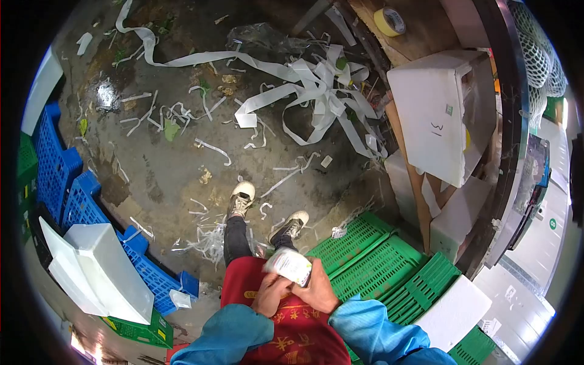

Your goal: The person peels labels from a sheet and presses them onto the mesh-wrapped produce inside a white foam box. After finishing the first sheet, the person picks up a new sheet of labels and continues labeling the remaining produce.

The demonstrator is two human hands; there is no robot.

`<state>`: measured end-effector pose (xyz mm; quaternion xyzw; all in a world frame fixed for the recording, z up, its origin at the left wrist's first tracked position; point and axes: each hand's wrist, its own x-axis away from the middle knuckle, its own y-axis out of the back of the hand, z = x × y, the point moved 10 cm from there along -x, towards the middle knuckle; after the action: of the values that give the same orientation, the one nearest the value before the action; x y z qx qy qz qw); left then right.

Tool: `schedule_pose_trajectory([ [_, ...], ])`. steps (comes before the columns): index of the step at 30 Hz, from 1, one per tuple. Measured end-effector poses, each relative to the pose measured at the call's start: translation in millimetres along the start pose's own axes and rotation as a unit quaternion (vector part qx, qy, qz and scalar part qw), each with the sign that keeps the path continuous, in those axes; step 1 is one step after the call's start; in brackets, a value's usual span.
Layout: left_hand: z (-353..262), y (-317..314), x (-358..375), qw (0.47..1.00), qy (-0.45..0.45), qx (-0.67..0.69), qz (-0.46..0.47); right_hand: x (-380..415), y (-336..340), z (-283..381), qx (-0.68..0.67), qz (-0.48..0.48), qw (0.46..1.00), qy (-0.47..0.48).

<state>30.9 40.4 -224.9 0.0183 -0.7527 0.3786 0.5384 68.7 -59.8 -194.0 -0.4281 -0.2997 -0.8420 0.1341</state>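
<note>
At the left edge, blue plastic crates [61,176] with lattice walls are partly cut off by the dark rim of the lens, and a white foam box [100,271] leans over them. The wet concrete floor [164,164] is littered with white paper strips [304,85]. Low in the middle, above a red apron [292,328], the left hand [271,293] and right hand [317,291] both curl their fingers around a small white packet [289,265]; it is blurred, its print unreadable, its long axis running from upper left to lower right. Right of them lie green ribbed crates [377,261] and white foam boxes [435,115].
</note>
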Motion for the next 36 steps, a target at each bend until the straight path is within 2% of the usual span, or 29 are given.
schedule_pose_trajectory([
  [2,11,-11,-6,0.995,0.044,0.073,0.050,-10,9,6,0.018,-0.021,0.999,0.036],
  [3,2,-19,-13,0.996,0.010,0.076,0.055,-15,10,4,0.023,-0.015,0.999,0.037],
  [4,7,-21,-22,0.996,0.012,0.073,0.056,-19,10,0,0.027,-0.009,0.999,0.037],
  [6,11,-8,-49,0.998,-0.027,-0.062,-0.003,-35,18,-13,0.013,0.001,0.999,0.053],
  [7,20,5,-62,0.997,0.004,-0.011,-0.080,-45,16,-3,-0.008,0.078,0.989,0.126],
  [8,12,8,-78,0.995,-0.007,-0.051,-0.081,-54,17,5,-0.029,0.154,0.968,0.197],
  [9,6,7,-93,0.997,-0.013,-0.016,-0.076,-74,17,-28,-0.199,0.301,0.931,0.054],
  [10,0,5,-110,0.997,-0.023,0.017,-0.069,-110,35,-73,-0.263,0.313,0.913,-0.001],
  [11,-5,10,-126,0.996,-0.034,0.001,-0.085,-161,70,-114,-0.269,0.216,0.937,-0.047],
  [12,-8,15,-144,0.994,-0.045,-0.014,-0.100,-217,110,-152,-0.271,0.104,0.956,-0.044],
  [14,-3,29,-178,0.992,-0.054,-0.003,-0.113,-320,191,-247,-0.064,-0.072,0.993,-0.075],
  [15,-8,22,-191,0.990,-0.050,-0.002,-0.132,-364,233,-292,0.089,-0.154,0.981,-0.076],
  [16,-7,24,-203,0.987,-0.037,-0.035,-0.150,-408,271,-331,0.221,-0.165,0.952,-0.136],
  [17,-9,22,-212,0.982,-0.022,-0.065,-0.176,-430,309,-340,0.195,-0.223,0.945,-0.135],
  [18,-7,24,-217,0.977,0.027,-0.099,-0.185,-460,344,-360,0.177,-0.304,0.932,-0.089],
  [19,-20,18,-221,0.962,0.003,-0.223,-0.155,-488,370,-377,0.155,-0.379,0.912,-0.038],
  [20,-33,4,-226,0.964,-0.007,-0.242,-0.111,-503,381,-359,0.137,-0.365,0.919,-0.057],
  [21,-37,8,-223,0.971,0.002,-0.229,-0.075,-517,388,-341,0.198,-0.374,0.905,-0.042],
  [22,-33,14,-221,0.958,0.049,-0.274,-0.069,-540,403,-351,0.288,-0.389,0.873,-0.057],
  [24,-43,-2,-230,0.962,0.059,-0.257,-0.069,-552,394,-319,0.278,-0.360,0.888,-0.062],
  [25,-45,-12,-234,0.963,0.080,-0.248,-0.061,-569,387,-337,0.278,-0.354,0.891,-0.062],
  [27,-37,-17,-234,0.969,0.099,-0.221,-0.059,-593,363,-408,0.163,-0.250,0.949,-0.106],
  [28,-31,-17,-234,0.968,0.103,-0.220,-0.059,-570,331,-395,0.133,-0.287,0.948,-0.034],
  [29,-25,-15,-234,0.964,0.112,-0.229,-0.076,-543,296,-376,0.141,-0.283,0.948,-0.020],
  [31,-17,-10,-234,0.954,0.121,-0.248,-0.113,-500,233,-377,0.073,-0.228,0.970,0.033],
  [32,-20,-25,-245,0.958,0.103,-0.260,-0.061,-476,212,-364,0.065,-0.199,0.975,0.069],
  [34,-3,-17,-247,0.969,0.105,-0.201,-0.099,-447,214,-351,0.028,-0.219,0.973,0.063],
  [35,-2,-23,-253,0.962,0.104,-0.228,-0.104,-439,218,-350,0.001,-0.236,0.970,0.056],
  [36,-3,-34,-265,0.961,0.118,-0.246,-0.049,-439,221,-358,-0.002,-0.237,0.970,0.053],
])
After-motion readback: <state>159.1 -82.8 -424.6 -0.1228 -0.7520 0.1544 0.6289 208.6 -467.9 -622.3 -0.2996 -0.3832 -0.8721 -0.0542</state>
